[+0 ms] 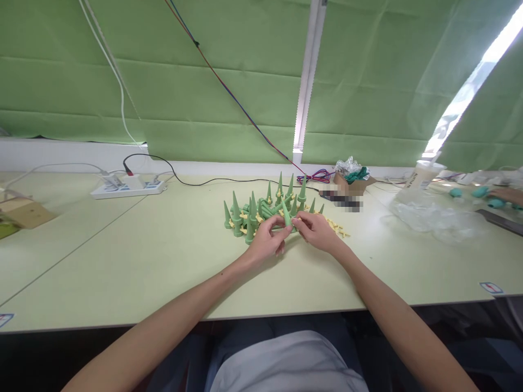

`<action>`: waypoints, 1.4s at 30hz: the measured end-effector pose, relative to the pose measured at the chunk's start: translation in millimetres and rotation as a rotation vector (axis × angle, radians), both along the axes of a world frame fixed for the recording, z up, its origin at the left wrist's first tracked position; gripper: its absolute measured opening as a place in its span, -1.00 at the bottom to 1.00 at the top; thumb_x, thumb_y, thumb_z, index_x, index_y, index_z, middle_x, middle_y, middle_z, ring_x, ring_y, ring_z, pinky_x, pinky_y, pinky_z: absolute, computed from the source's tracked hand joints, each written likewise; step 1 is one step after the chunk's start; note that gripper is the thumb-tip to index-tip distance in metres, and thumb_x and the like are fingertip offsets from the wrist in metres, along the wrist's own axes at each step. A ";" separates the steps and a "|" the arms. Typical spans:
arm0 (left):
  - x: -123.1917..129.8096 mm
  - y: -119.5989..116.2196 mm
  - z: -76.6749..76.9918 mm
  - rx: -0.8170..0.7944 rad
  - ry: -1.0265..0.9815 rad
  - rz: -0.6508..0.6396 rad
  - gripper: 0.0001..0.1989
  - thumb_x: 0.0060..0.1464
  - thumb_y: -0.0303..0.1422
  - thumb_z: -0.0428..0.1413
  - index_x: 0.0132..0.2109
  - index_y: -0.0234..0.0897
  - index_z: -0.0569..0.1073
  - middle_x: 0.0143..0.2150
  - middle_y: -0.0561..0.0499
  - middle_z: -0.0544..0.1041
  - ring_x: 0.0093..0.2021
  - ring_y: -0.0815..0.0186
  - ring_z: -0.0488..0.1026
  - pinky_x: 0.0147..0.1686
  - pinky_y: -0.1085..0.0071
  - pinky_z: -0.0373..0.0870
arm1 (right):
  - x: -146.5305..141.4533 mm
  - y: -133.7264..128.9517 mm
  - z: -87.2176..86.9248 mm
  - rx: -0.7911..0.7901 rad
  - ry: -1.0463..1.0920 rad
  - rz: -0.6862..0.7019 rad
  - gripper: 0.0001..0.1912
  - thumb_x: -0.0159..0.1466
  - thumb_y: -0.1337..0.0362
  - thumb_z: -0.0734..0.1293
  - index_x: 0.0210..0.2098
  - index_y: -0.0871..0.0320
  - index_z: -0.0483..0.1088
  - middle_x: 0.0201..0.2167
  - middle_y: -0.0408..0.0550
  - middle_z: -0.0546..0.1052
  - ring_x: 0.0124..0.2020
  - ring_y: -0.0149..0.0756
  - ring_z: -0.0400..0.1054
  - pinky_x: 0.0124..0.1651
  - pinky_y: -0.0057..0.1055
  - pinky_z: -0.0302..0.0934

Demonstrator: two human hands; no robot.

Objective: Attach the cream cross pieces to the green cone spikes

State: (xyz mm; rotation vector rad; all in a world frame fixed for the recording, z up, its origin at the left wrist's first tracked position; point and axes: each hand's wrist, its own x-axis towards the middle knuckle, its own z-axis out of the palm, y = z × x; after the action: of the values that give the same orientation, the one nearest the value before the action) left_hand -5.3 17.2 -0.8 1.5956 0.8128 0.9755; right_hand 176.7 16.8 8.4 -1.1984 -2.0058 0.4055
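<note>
My left hand (268, 238) is closed around a green cone-shaped piece (285, 211), which points upward and leans slightly. Close beside it, the fingers of my right hand (315, 231) are pinched at the cone's lower side, with a bit of yellow showing at the fingertips. That yellow bit looks like one of the small yellow pieces (337, 226) scattered just past my right hand. Behind both hands stand several green cones (236, 212), many with yellow parts on their sides. More green pieces (265, 208) lie on their sides among them.
A white power strip (128, 188) with plugs and cables lies at the back left. Behind the cones are coiled wires (316, 176) and a cardboard box (352, 184). To the right sit a plastic cup (423, 177) and clear bags (437, 218). Another person's hand (506, 195) shows far right.
</note>
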 end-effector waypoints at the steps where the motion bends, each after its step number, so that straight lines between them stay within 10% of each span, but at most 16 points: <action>1: -0.1 0.4 -0.6 0.007 0.000 0.004 -0.61 0.08 -0.02 0.12 -0.21 -0.26 0.29 -0.25 0.01 0.44 -0.67 0.54 0.28 -0.69 0.50 0.19 | 0.0 -0.1 0.0 -0.001 -0.003 0.000 -0.60 0.37 0.07 0.14 -0.55 0.12 0.11 -0.69 -0.26 0.15 -0.60 -0.43 0.04 -0.47 -0.44 -0.06; 42: -1.7 -4.0 7.9 0.052 0.058 0.020 -0.63 0.07 -0.08 0.18 -0.16 -0.23 0.27 -0.50 0.17 0.23 -0.63 0.51 0.21 -0.65 0.52 0.14 | -0.8 -0.9 0.1 0.047 -0.010 0.009 -0.53 0.41 0.09 0.09 -0.59 0.14 0.04 -0.70 -0.24 0.12 -0.61 -0.44 0.01 -0.48 -0.44 -0.11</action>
State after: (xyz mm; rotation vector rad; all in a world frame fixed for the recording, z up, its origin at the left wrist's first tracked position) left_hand -7.0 13.3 7.0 1.6701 0.8509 0.9749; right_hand 175.9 15.8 8.5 -1.1652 -2.0186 0.3549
